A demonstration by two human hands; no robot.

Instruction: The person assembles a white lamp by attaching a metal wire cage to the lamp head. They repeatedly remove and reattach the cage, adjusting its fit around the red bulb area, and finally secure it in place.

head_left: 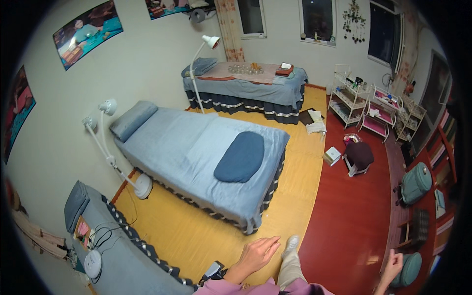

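My left hand (259,253) is raised above the yellow floor, beside the foot end of the middle massage bed (172,132). Its fingers are stretched out and hold nothing. A dark device is strapped at that wrist. Off to the right, my right hand (393,264) hangs near a green round stool (409,269); its fingers are curled in and nothing shows in them. Neither hand touches the furniture. On the blue cover of the middle bed lies a darker blue folded cloth or cushion (241,157).
A near-left bed (135,268) carries cables and a white round device (93,264). The far bed (236,88) bears glass cups. Lamps (143,186) stand by the beds. White trolleys (349,103), a dark-topped stool (359,156) and a box (332,156) occupy the right side.
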